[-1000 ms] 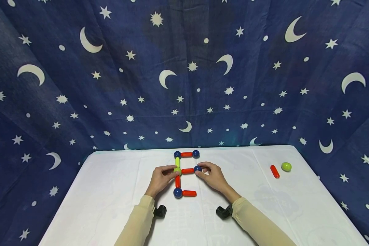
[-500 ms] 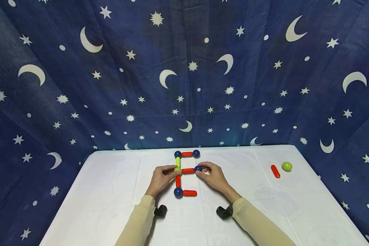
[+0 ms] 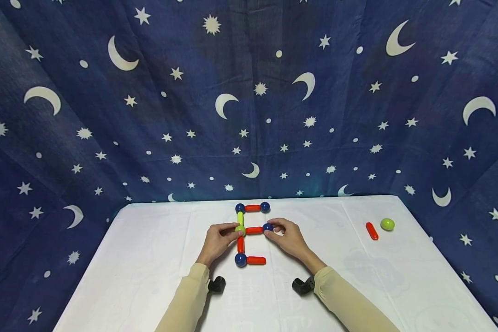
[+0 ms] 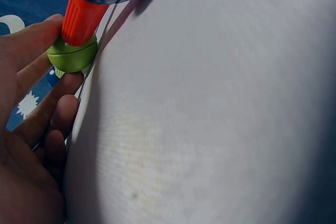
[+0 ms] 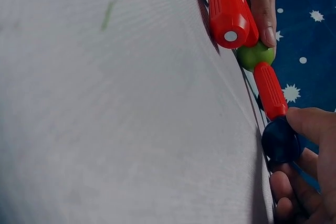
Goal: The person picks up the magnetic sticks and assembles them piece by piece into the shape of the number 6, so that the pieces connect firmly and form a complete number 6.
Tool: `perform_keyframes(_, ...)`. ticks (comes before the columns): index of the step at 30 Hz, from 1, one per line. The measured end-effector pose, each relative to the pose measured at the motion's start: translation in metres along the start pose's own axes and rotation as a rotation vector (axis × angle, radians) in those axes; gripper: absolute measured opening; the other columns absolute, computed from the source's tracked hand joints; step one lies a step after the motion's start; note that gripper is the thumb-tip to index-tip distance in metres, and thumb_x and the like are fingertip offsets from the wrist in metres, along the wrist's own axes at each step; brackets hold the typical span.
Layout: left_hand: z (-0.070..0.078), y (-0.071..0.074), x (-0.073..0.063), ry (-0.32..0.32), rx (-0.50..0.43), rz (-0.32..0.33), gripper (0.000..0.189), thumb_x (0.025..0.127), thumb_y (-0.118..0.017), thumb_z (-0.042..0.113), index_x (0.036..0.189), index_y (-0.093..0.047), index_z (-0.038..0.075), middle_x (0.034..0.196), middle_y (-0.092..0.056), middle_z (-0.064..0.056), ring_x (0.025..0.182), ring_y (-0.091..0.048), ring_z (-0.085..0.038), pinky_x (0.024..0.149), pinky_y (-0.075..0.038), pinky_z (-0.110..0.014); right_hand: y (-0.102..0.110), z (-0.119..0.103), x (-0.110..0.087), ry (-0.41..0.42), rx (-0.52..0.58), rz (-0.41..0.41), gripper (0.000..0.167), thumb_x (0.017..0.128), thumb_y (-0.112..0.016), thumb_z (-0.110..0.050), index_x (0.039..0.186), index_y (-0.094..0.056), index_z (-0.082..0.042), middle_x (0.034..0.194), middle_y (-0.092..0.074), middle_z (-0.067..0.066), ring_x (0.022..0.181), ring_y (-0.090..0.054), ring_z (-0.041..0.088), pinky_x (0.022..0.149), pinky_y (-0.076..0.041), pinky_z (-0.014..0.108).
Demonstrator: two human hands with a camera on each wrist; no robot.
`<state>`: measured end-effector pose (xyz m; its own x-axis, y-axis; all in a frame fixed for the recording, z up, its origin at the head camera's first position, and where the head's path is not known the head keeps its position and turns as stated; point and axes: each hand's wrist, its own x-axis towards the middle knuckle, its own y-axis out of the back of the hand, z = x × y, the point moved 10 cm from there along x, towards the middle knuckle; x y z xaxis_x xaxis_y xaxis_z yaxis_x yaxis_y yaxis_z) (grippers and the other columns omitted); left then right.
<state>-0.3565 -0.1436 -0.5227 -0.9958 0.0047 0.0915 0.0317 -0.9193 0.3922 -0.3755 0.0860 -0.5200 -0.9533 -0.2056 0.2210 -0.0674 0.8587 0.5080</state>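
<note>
On the white table lies an E-shaped chain of magnetic rods and balls. My left hand pinches the green ball at its middle left between thumb and fingers. At the other end of the middle red rod, my right hand pinches a blue ball, which meets the rod's tip. A lime rod runs up to the top blue ball. Below the green ball, another red rod reaches the bottom blue ball. From that ball a red rod points right, its end bare.
Off to the right on the table lie a loose red rod and a loose green ball. The top bar ends in a blue ball. A blue star-and-moon cloth hangs behind the table's far edge.
</note>
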Motion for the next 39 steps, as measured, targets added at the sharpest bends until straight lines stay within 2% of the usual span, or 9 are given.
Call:
perform_keyframes(7,-0.001,0.001,0.0,0.003,0.003,-0.002,0.029,0.086,-0.083,0.019,0.112,-0.078,0.007,0.104,-0.075,-0.007,0.089,-0.067,-0.016,0.081,-0.056,-0.031,0.005,0.0,0.001,0.01,0.043,-0.007,0.037,0.086,-0.083,-0.024,0.118,-0.073,-0.007,0.094,-0.07,-0.002,0.08,-0.056,0.014,0.072,-0.045,0.025)
perform_keyframes(12,-0.001,0.0,0.0,0.006,0.01,-0.002,0.029,0.086,-0.083,0.02,0.112,-0.078,0.007,0.104,-0.075,-0.007,0.089,-0.066,-0.016,0.081,-0.056,-0.032,0.027,0.004,-0.001,0.023,0.099,0.036,0.036,0.086,-0.082,-0.016,0.118,-0.072,-0.002,0.101,-0.074,0.008,0.078,-0.063,0.013,0.07,-0.051,0.022)
perform_keyframes(17,-0.001,0.0,0.0,0.002,0.022,0.002,0.029,0.086,-0.083,0.02,0.111,-0.079,0.007,0.104,-0.075,-0.007,0.089,-0.065,-0.016,0.081,-0.055,-0.032,0.062,0.01,-0.005,0.046,0.073,0.103,0.035,0.086,-0.082,-0.013,0.117,-0.071,0.001,0.101,-0.074,0.013,0.077,-0.063,0.011,0.069,-0.051,0.022)
perform_keyframes(24,-0.002,0.0,0.0,-0.005,0.015,0.003,0.029,0.085,-0.084,0.02,0.111,-0.079,0.007,0.104,-0.075,-0.007,0.089,-0.066,-0.016,0.081,-0.056,-0.033,0.125,0.03,-0.022,0.047,-0.085,0.247,0.032,0.086,-0.081,-0.01,0.115,-0.072,-0.001,0.099,-0.074,0.012,0.077,-0.06,0.008,0.067,-0.046,0.015)
perform_keyframes(30,0.0,0.0,0.0,-0.005,0.022,0.003,0.029,0.085,-0.084,0.02,0.111,-0.079,0.007,0.105,-0.075,-0.007,0.09,-0.066,-0.017,0.083,-0.056,-0.036,0.178,0.05,-0.043,0.026,-0.212,0.359,0.03,0.085,-0.08,-0.008,0.114,-0.073,-0.001,0.099,-0.072,0.016,0.081,-0.063,0.017,0.068,-0.042,0.01)
perform_keyframes(33,0.0,0.0,0.0,0.001,0.022,0.003,0.029,0.086,-0.083,0.019,0.112,-0.079,0.007,0.106,-0.074,-0.008,0.091,-0.066,-0.018,0.085,-0.056,-0.037,0.202,0.058,-0.053,-0.003,-0.286,0.408,0.03,0.085,-0.079,-0.007,0.113,-0.073,0.001,0.1,-0.071,0.019,0.083,-0.062,0.026,0.068,-0.041,0.015)
perform_keyframes(39,0.0,0.0,0.0,0.0,0.021,-0.002,0.029,0.086,-0.083,0.019,0.113,-0.078,0.007,0.109,-0.074,-0.009,0.093,-0.067,-0.019,0.085,-0.056,-0.038,0.237,0.075,-0.072,-0.11,-0.389,0.483,0.031,0.085,-0.076,-0.005,0.114,-0.071,0.005,0.101,-0.065,0.027,0.092,-0.059,0.04,0.076,-0.039,0.043)
